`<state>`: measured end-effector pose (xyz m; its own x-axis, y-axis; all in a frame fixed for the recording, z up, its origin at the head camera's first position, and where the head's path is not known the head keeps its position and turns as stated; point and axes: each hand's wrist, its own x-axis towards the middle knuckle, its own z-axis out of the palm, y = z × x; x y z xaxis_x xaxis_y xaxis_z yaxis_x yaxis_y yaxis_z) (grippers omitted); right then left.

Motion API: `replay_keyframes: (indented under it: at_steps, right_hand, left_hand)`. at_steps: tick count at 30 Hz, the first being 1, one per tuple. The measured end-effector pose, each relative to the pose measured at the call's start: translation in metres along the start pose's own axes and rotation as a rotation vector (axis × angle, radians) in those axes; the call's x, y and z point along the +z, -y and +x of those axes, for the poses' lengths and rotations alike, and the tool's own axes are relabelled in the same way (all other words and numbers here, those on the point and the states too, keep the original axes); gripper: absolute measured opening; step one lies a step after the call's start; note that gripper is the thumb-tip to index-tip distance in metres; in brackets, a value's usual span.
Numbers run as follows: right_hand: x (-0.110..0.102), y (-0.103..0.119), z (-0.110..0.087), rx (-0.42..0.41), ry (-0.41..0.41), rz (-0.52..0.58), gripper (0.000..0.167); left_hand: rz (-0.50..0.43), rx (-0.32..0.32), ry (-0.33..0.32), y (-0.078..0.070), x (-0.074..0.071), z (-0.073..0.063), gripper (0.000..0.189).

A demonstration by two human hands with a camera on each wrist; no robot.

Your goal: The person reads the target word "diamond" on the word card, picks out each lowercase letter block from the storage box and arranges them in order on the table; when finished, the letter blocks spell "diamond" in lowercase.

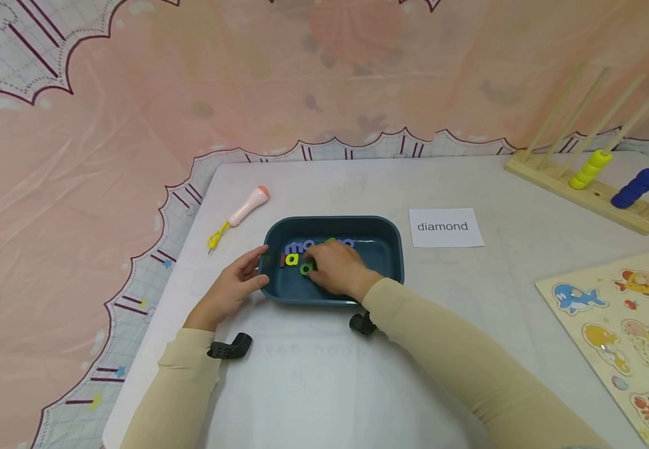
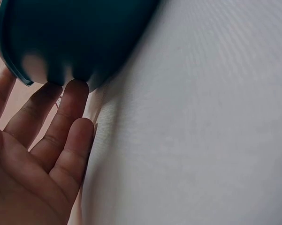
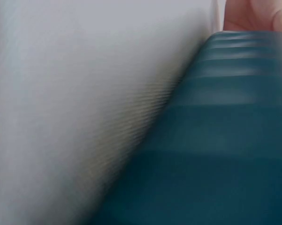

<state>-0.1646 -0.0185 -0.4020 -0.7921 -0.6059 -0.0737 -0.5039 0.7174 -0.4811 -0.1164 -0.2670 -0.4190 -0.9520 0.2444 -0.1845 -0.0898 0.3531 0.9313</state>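
A dark teal tray (image 1: 330,300) lies on the table with several colourful plastic letters inside. Purple letters (image 1: 294,247) are along its far side, in front of them a red letter (image 1: 282,260) and a yellow letter (image 1: 292,259). My right hand (image 1: 338,268) reaches into the tray, fingers bent downward at a green letter (image 1: 305,269); I cannot tell whether they pinch it. More letters are partly hidden behind that hand. At the tray's left end is my left hand (image 1: 233,288), its extended fingertips against the outer wall in the left wrist view.
A card reading "diamond" (image 1: 443,227) lies right of the tray. A pink toy microphone (image 1: 250,206) with a yellow cord is at the back left. At right stand a wooden bead rack (image 1: 585,193) and a sea-animal puzzle board (image 1: 583,299).
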Motion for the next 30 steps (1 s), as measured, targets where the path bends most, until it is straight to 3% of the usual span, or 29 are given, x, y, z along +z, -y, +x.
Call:
replay_keyframes:
  at_steps: [8,20,30]
  right_hand:
    - [-0.018,-0.003,-0.017,-0.027,-0.039,0.018,0.032]
    - [-0.066,-0.020,-0.047,-0.008,-0.122,0.048,0.035]
    - [-0.091,-0.046,-0.076,-0.009,-0.187,0.053,0.037]
  left_hand:
    - [0.000,-0.037,-0.006,0.002,-0.001,-0.003,0.065]
    - [0.010,-0.014,-0.003,0.001,-0.003,-0.004,0.064]
    - [0.006,-0.017,-0.003,-0.001,0.001,-0.001,0.065]
